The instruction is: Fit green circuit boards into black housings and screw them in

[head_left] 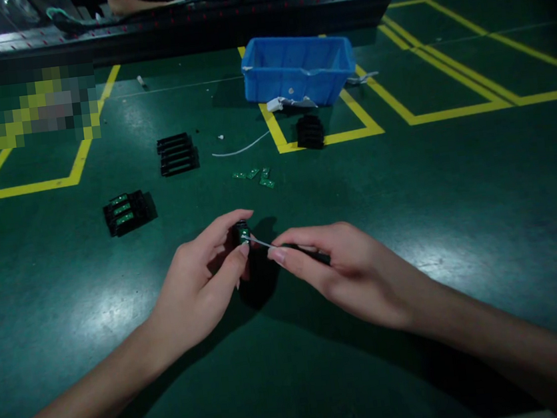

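Observation:
My left hand (201,285) is closed around a small black plastic housing (241,226), holding it up on edge above the green table. A small green circuit board (244,233) shows in the housing's face, beside my thumb. In my right hand (350,268) is a thin tool with a dark handle (308,253), perhaps a screwdriver or tweezers. Its slim metal shaft (261,242) points left, and the tip reaches the board. Just beyond my hands lie several loose green circuit boards (253,173). My left fingers hide part of the housing.
Left of centre lie a group of black housings with green boards (123,213) and a row of black housings (176,154). More black housings (310,131) sit near a blue bin (299,86). A white strip (241,150) lies between. A person's arm (134,0) rests beyond the dark rail (188,33).

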`<state>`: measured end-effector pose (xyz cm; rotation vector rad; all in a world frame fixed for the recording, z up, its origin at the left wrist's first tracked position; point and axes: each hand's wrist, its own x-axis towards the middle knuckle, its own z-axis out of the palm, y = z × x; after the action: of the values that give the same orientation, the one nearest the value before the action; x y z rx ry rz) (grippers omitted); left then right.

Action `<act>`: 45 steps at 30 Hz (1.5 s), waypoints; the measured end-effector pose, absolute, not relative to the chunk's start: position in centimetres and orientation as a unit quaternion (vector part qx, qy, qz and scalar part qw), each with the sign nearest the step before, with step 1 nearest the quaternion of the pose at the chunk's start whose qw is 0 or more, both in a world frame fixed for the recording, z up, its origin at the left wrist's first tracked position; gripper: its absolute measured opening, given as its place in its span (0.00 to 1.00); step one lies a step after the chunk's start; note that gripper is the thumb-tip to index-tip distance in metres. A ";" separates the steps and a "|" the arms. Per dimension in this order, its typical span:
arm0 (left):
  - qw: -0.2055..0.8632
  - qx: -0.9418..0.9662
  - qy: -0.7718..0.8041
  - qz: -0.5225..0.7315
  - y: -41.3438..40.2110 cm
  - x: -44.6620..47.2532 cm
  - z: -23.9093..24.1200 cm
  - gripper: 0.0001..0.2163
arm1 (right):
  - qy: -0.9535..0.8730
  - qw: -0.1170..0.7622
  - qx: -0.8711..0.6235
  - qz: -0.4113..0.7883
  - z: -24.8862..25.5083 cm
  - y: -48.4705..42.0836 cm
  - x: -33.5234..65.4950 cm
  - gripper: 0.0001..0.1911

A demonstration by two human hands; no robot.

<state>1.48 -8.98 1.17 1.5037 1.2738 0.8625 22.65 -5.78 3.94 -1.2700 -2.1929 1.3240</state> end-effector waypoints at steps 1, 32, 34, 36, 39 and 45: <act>0.473 0.617 0.523 0.350 -9.0 1.5 1.2 0.19 | -0.760 0.141 -0.438 0.458 3.9 -5.8 22.7 0.16; 0.519 0.598 0.509 0.337 -8.8 1.1 1.4 0.19 | -0.746 0.163 -0.432 0.479 3.7 -5.5 23.0 0.17; 0.516 0.597 0.514 0.336 -8.8 1.1 1.4 0.19 | -0.753 0.167 -0.428 0.471 3.7 -5.6 23.0 0.17; 0.512 0.597 0.517 0.338 -8.8 1.2 1.4 0.19 | -0.760 0.165 -0.424 0.465 3.7 -5.7 22.9 0.16; 0.505 0.601 0.515 0.344 -8.8 1.2 1.2 0.19 | -0.763 0.158 -0.426 0.460 3.8 -5.8 22.8 0.15; 0.462 0.627 0.523 0.347 -9.1 1.4 1.0 0.19 | -0.759 0.148 -0.438 0.458 3.8 -5.8 22.6 0.17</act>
<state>1.36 -9.08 1.01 1.5413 1.2863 0.8543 22.65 -5.76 3.80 -1.2588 -2.1844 1.3170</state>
